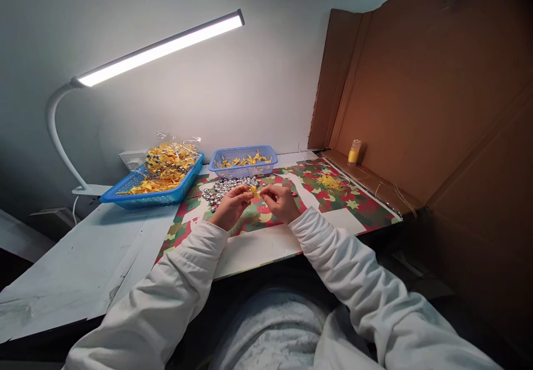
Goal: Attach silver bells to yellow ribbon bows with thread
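A small yellow ribbon-like piece [254, 191] is pinched between the thumb and fingers of my left hand [231, 206], above the patterned sheet. My right hand [283, 203] is closed in a pinch at the right edge of that piece; whatever lies between its fingertips is too small to make out. Just behind my left hand spreads a pile of round silver bells [222, 190]. Beyond the pile stands a lilac-blue basket [243, 150] with several yellow pieces in it.
On the left, a blue basket [109, 196] holds heaped yellow pieces and a clear bag. A lamp [52, 114] arches over the table. Yellow threads [332, 183] lie on the right. A small yellow-filled bottle [353, 153] stands by the cardboard wall [416, 92].
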Demonstrator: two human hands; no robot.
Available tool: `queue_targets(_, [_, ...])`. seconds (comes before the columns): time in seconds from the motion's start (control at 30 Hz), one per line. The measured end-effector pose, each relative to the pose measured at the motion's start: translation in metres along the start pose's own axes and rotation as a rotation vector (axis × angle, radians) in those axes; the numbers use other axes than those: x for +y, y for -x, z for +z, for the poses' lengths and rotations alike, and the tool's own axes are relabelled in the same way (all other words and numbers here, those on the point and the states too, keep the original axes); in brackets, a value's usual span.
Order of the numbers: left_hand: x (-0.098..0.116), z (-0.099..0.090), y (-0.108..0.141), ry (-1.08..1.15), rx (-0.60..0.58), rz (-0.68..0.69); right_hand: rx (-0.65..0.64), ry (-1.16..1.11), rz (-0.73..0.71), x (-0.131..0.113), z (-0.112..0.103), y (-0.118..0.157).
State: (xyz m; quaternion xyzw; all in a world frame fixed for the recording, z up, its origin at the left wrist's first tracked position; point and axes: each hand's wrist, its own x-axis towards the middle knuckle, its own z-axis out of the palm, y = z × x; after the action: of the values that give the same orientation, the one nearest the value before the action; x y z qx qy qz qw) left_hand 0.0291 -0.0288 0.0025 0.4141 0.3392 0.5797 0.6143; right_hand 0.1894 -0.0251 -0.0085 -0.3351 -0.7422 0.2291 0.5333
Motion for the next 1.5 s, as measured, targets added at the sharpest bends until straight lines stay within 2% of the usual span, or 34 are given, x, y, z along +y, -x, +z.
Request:
queue_targets(0.47, [-0.0004,-0.0011,0.0017,0.011,-0.046,-0.062,-0.033,-0.006,-0.017,0.0005,0.0007,0.0006])
queue_targets(0.7, [0.0,0.0003,0.0021,0.042,-0.049,-0.02,-0.022,-0.017,0.005,-0.0019,0.0003,0.0])
queue_targets(1.27, [0.0002,-0.0006,0.0019,0.075,-0.042,-0.031,-0.012,0.002,0.005,-0.0016,-0.0005,0.0001])
queue_targets(1.5, [0.0002,-0.001,0.0018,0.06,-0.063,-0.042,0.015,-0.01,-0.061,0.0031,0.0016,0.0005])
